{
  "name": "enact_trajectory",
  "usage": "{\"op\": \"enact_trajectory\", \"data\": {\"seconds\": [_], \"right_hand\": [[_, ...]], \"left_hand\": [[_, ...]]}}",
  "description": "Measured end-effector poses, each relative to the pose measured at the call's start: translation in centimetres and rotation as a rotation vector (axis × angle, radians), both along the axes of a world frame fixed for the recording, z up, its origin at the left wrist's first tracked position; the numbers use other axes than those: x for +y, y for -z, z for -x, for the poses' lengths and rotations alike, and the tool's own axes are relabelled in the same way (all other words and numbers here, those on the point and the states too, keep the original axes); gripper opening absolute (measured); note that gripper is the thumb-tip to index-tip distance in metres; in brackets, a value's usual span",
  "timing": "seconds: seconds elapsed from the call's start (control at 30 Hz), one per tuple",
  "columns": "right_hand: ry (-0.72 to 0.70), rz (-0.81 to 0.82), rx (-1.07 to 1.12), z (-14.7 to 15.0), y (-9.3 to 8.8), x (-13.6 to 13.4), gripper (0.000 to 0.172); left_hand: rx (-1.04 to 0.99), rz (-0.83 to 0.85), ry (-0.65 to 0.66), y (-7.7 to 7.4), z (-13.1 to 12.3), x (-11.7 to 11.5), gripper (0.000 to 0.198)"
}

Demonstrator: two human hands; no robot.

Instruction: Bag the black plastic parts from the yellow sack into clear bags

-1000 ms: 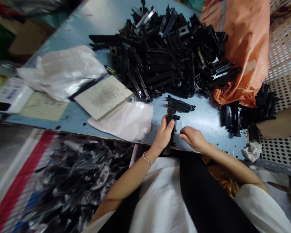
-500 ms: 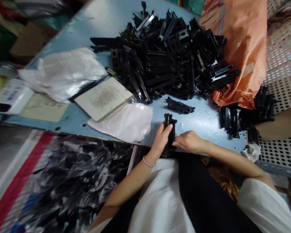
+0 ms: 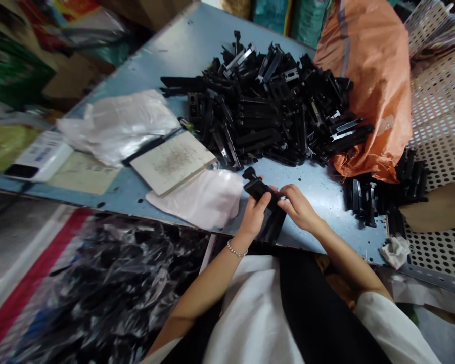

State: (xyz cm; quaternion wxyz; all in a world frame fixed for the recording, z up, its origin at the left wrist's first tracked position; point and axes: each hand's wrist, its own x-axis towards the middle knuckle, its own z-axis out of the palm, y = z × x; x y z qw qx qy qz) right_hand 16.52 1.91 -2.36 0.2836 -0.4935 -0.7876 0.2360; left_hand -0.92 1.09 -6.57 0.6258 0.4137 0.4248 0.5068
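My left hand (image 3: 255,215), with a beaded bracelet at the wrist, is closed around a long black plastic part (image 3: 257,188), thumb on top. The part is tilted, its knobbed end pointing away to the left. My right hand (image 3: 299,206) has its fingers bent and pinched at the right side of the black pieces in the left hand; the fingertips' exact hold is partly hidden. More black plastic (image 3: 276,225) shows below the hands at the table edge. Beyond them lies a large heap of similar black parts (image 3: 258,111).
An orange woven sack (image 3: 379,91) stands right of the heap, with more black parts (image 3: 370,199) below it. At left are a smudged pale block (image 3: 170,162), white plastic bags (image 3: 125,121) and a white box (image 3: 41,154). Bagged black items (image 3: 129,288) lie below the blue table (image 3: 322,192).
The held part has turned from upright to tilted left. My right hand has moved up along it. The loose parts just beyond my hands no longer show there. The view has shifted slightly.
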Motion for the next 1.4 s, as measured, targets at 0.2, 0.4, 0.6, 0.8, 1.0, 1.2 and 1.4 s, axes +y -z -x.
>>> {"op": "enact_trajectory", "data": {"seconds": [0.2, 0.4, 0.6, 0.8, 1.0, 1.2, 1.4], "right_hand": [[-0.005, -0.182, -0.137, 0.0, -3.0, 1.0, 0.054], [0.001, 0.194, 0.163, 1.5, -2.3, -0.3, 0.054], [-0.32, -0.168, -0.293, 3.0, -0.6, -4.1, 0.047], [-0.383, -0.1, -0.341, 3.6, -0.5, -3.3, 0.045], [0.443, -0.152, -0.29, -0.4, -0.8, 8.3, 0.046], [0.638, 0.065, 0.16, -5.1, 0.8, 14.3, 0.054], [0.374, 0.294, 0.584, -0.7, 1.8, 3.0, 0.05]], "left_hand": [[-0.043, 0.158, 0.183, -3.1, 0.2, -1.6, 0.042], [0.005, 0.139, 0.085, -3.7, 0.7, -0.3, 0.045], [-0.087, 0.297, 0.131, -4.4, 1.3, 0.6, 0.051], [0.135, 0.193, -0.016, -0.9, 2.5, 0.5, 0.06], [0.703, -0.159, -0.028, 4.1, 2.5, 0.8, 0.031], [0.741, -0.273, -0.053, 3.5, 1.8, 0.0, 0.041], [0.052, -0.093, 0.042, -1.1, 0.9, 1.6, 0.063]]}}
